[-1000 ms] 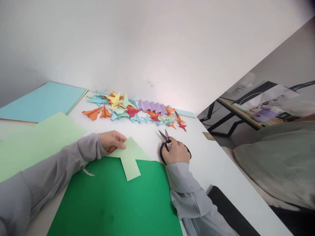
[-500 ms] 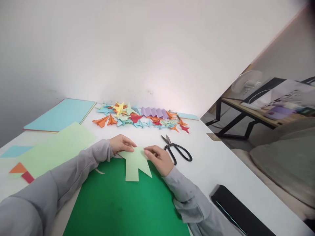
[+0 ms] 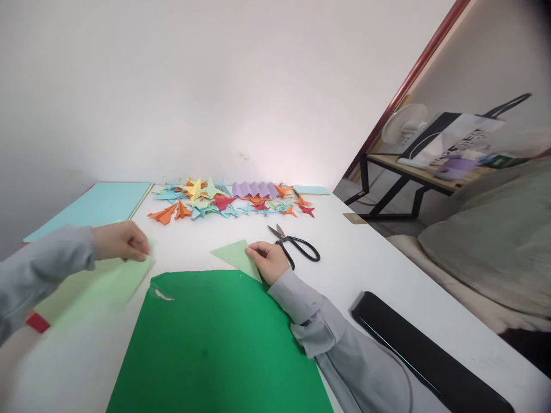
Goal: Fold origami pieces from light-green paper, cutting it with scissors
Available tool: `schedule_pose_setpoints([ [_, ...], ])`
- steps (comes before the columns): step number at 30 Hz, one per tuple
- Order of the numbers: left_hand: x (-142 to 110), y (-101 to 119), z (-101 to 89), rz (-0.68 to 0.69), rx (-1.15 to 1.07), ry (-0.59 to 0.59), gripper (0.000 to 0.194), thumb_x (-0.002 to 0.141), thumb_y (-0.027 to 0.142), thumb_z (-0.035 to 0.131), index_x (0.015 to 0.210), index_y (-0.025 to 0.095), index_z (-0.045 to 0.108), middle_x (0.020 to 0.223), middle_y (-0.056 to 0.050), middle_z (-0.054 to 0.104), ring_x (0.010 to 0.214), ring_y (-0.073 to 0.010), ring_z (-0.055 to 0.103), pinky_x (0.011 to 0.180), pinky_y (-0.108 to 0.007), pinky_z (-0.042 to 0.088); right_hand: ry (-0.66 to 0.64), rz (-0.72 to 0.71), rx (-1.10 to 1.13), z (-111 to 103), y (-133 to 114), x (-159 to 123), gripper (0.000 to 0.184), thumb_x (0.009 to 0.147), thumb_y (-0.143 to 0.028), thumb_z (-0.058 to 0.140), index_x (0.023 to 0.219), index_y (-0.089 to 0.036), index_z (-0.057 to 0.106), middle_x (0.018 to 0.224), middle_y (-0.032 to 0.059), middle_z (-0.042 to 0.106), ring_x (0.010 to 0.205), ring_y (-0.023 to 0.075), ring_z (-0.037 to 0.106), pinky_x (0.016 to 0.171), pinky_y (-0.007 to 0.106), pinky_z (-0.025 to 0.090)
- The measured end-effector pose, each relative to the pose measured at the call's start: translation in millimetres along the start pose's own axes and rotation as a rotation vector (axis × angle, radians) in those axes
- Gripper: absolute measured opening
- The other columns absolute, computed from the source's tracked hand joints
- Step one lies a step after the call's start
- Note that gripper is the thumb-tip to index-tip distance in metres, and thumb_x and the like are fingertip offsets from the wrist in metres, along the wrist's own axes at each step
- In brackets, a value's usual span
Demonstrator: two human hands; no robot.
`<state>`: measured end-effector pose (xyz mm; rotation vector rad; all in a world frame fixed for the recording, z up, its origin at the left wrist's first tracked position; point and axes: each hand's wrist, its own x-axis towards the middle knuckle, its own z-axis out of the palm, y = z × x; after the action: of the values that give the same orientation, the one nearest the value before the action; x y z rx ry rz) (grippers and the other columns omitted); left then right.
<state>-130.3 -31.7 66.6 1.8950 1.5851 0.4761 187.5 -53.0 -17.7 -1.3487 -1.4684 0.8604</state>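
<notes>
My left hand (image 3: 123, 241) is closed, fingertips pinched on a light green paper strip (image 3: 138, 276), blurred by motion. It hovers at the left, over a larger light green sheet (image 3: 81, 289), and the two greens blend together. My right hand (image 3: 269, 261) pinches the edge of a light green paper triangle (image 3: 232, 252) at the far edge of a green board (image 3: 215, 344). Just beyond the right hand, black-handled scissors (image 3: 295, 244) lie on the white table with blades parted.
Folded paper planes (image 3: 206, 201) in several colours line the wall beside a pleated purple paper (image 3: 256, 190). Blue sheets (image 3: 103, 203) are stacked at the back left. A long black case (image 3: 426, 350) lies at right, near the table edge. A seated person's clothing (image 3: 486, 241) shows beyond.
The scissors were put down and the right hand took the paper. The strip and triangle came apart; my left hand moved left with the strip while the right stayed at the triangle.
</notes>
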Motion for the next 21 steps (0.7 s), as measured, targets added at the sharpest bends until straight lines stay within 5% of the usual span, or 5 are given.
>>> schedule_pose_setpoints([
  [5,-14,-5,-10.8,-0.141,0.224,0.245,0.021,0.054,0.026,0.07,0.074,0.02,0.069,0.074,0.002,0.064,0.075,-0.0161,0.057,0.065,-0.021,0.043,0.057,0.008,0.089,3,-8,1,0.018,0.063,-0.033,0.059,0.062,-0.015,0.063,0.054,-0.0008,0.057,0.05,0.0113,0.045,0.05,0.024,0.036],
  [10,4,53,21.5,-0.131,-0.28,-0.074,0.044,0.056,0.04,0.071,0.09,0.013,0.065,0.093,-0.011,0.066,0.081,-0.0237,0.062,0.064,-0.03,0.05,0.172,-0.058,0.056,9,-23,-2,0.021,0.065,-0.036,0.061,0.062,-0.016,0.061,0.053,-0.0016,0.054,0.048,0.0098,0.042,0.048,0.024,0.034],
  [13,13,77,59.0,-0.246,-0.651,-0.064,0.061,0.054,0.045,0.073,0.101,0.012,0.055,0.104,-0.018,0.061,0.079,-0.0253,0.064,0.062,-0.034,0.054,0.241,-0.101,0.038,14,-30,-6,0.022,0.064,-0.037,0.064,0.058,-0.017,0.058,0.053,-0.0029,0.052,0.046,0.0086,0.039,0.046,0.023,0.032],
  [17,25,80,96.3,-0.358,-0.993,-0.195,0.053,0.06,0.048,0.069,0.095,0.012,0.053,0.099,-0.017,0.061,0.075,-0.0235,0.065,0.065,-0.036,0.055,0.245,-0.159,0.114,18,-33,-10,0.022,0.062,-0.034,0.067,0.053,-0.017,0.054,0.052,-0.0033,0.051,0.048,0.0088,0.04,0.046,0.023,0.032],
  [21,32,73,106.2,-0.255,-1.15,-0.248,0.035,0.059,0.031,0.075,0.083,0.011,0.058,0.082,-0.01,0.066,0.072,-0.0207,0.066,0.064,-0.031,0.055,0.203,-0.127,0.25,21,-30,-8,0.023,0.062,-0.035,0.067,0.055,-0.017,0.054,0.054,-0.0029,0.052,0.05,0.009,0.041,0.048,0.023,0.033],
])
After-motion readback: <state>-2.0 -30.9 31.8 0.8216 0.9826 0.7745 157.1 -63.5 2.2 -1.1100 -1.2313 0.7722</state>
